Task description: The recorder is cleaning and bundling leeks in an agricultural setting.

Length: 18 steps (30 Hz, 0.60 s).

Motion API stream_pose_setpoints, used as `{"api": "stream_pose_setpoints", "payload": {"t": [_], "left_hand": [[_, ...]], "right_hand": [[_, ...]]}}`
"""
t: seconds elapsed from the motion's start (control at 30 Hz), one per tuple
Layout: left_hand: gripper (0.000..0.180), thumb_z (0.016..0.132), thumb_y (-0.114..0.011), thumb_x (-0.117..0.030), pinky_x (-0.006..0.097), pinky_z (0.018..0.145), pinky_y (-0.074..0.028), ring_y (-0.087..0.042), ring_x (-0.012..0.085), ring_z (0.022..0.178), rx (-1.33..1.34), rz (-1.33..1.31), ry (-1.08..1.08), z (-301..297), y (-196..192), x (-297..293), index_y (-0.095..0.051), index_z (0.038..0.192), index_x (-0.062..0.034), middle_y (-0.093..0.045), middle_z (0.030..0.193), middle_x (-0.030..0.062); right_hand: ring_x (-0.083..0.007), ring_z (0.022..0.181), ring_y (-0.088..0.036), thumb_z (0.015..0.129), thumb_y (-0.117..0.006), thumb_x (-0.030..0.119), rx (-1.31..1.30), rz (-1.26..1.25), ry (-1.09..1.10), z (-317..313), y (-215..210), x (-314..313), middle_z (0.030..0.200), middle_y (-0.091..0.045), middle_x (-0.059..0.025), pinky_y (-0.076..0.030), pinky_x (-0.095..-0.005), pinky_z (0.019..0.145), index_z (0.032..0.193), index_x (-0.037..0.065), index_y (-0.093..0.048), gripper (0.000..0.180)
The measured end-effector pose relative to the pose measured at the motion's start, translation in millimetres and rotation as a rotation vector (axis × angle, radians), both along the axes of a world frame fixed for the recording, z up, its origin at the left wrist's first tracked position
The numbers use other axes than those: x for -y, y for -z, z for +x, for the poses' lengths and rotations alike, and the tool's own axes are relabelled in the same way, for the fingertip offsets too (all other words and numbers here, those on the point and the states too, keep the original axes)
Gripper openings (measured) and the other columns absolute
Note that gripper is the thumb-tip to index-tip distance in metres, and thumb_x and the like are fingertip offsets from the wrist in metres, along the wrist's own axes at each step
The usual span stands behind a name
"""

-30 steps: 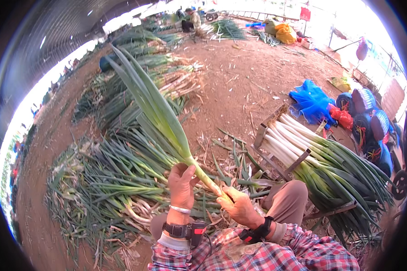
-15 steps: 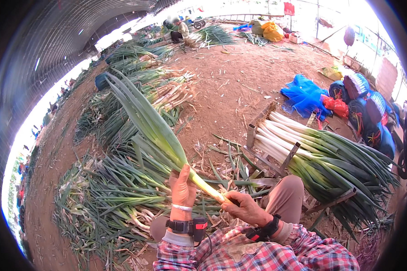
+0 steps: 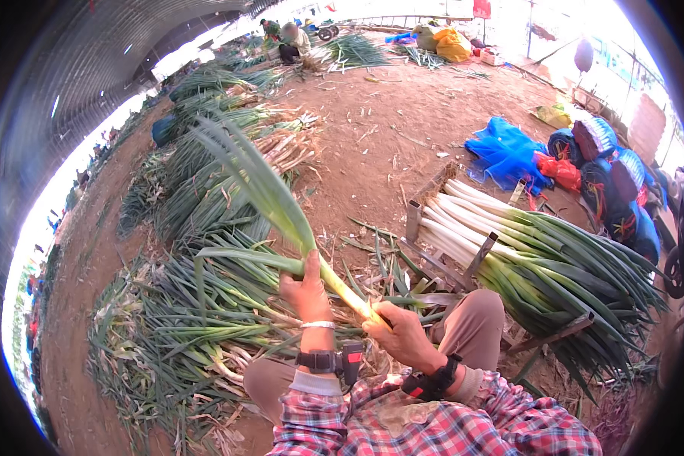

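I hold one long leek point(image 3: 277, 201) slanting up and to the left, its green leaves fanned at the top. My left hand point(image 3: 306, 290) grips the stalk where the green turns pale. My right hand point(image 3: 400, 335) closes around the yellowish-white lower end, just to the right of the left hand. A loose green outer leaf point(image 3: 243, 258) bends off the stalk to the left. Both wrists wear black bands. Below the hands lies a heap of untrimmed leeks point(image 3: 175, 319) on the dirt.
A metal rack point(image 3: 441, 254) at right holds a stack of cleaned leeks point(image 3: 539, 258). Blue bags point(image 3: 509, 152) and dark bundles point(image 3: 608, 182) lie beyond it. More leek rows point(image 3: 220, 144) stretch away on the left. Seated people point(image 3: 289, 38) work far back.
The leek has stayed in both hands while my view shifted slightly. An outer leaf has come away from the stalk and hangs to the left.
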<state>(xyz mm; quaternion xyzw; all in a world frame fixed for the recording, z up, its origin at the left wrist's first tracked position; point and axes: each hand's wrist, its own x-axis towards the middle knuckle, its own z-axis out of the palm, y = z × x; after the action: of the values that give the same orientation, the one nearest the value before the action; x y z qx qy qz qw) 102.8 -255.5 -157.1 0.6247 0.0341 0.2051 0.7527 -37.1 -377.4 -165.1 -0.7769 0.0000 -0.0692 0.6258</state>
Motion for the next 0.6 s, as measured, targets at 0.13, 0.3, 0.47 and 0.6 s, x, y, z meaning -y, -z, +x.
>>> {"api": "stream_pose_setpoints", "payload": {"t": [0.13,0.3,0.47,0.6], "left_hand": [[0.026,0.080,-0.077,-0.018,0.024,0.059,-0.043,-0.052,0.0084,0.064,-0.097,0.000,0.180,11.9,-0.2,-7.6,-0.060,0.089,-0.0004,-0.060,0.077,0.0013],[0.014,0.083,-0.070,-0.015,0.020,0.048,-0.038,-0.051,0.0050,0.059,-0.206,0.067,0.577,-22.1,-21.2,-4.6,-0.062,0.082,-0.0030,-0.057,0.069,-0.0024],[0.019,0.079,-0.074,-0.018,0.022,0.056,-0.044,-0.054,0.0071,0.063,-0.364,0.479,1.387,-121.5,18.2,-45.7,-0.063,0.087,-0.0038,-0.059,0.076,-0.0021],[0.037,0.079,-0.075,-0.034,0.027,0.061,-0.047,-0.057,0.0111,0.070,-0.598,0.587,1.008,-95.4,35.4,-126.8,-0.064,0.093,-0.0007,-0.062,0.080,0.0031]], "right_hand": [[-0.0391,0.084,-0.059,0.082,-0.063,0.010,0.264,-0.146,0.078,10.0,10.7,1.1,0.090,-0.060,-0.0201,-0.047,-0.0398,0.072,0.104,0.000,-0.056,0.026],[-0.0376,0.083,-0.060,0.081,-0.064,0.010,0.325,-0.214,0.195,15.8,27.6,8.6,0.089,-0.060,-0.0201,-0.048,-0.0404,0.072,0.102,-0.001,-0.056,0.025],[-0.0357,0.077,-0.060,0.080,-0.066,0.009,0.284,-0.140,0.098,30.4,1.8,23.3,0.087,-0.061,-0.0194,-0.047,-0.0373,0.068,0.100,-0.001,-0.059,0.024],[-0.0211,0.075,-0.056,0.083,-0.067,0.011,0.275,0.021,-0.036,26.5,3.7,21.6,0.086,-0.060,-0.0109,-0.046,-0.0316,0.069,0.102,-0.001,-0.060,0.023]]}}
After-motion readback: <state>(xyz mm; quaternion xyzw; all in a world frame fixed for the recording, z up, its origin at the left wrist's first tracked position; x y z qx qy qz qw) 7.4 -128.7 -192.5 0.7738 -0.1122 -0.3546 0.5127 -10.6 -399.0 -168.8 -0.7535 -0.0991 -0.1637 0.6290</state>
